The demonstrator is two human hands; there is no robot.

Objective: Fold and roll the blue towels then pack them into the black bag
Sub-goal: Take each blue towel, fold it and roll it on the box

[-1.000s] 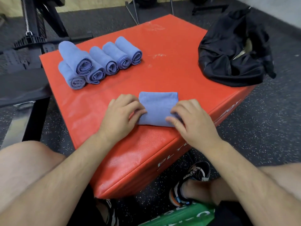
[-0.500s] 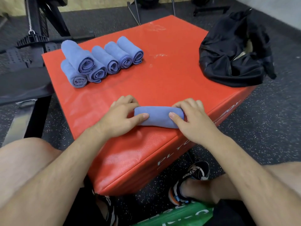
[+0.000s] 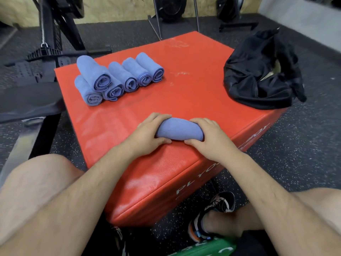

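Rolled since a second ago, the blue towel (image 3: 180, 129) is now a compact bundle near the red box's (image 3: 184, 97) near edge. Left hand (image 3: 149, 134) and right hand (image 3: 210, 137) curl round its ends, thumbs on the near side. Finished rolls (image 3: 118, 78) sit far left. The black bag (image 3: 258, 74), far right, appears unpacked, though its opening is poorly seen.

A broad strip of bare plyo box surface (image 3: 184, 100) lies open between the rolled towels (image 3: 118, 78), far left, and the black bag (image 3: 258, 76), far right. The bag's mouth seems slumped and mostly closed.
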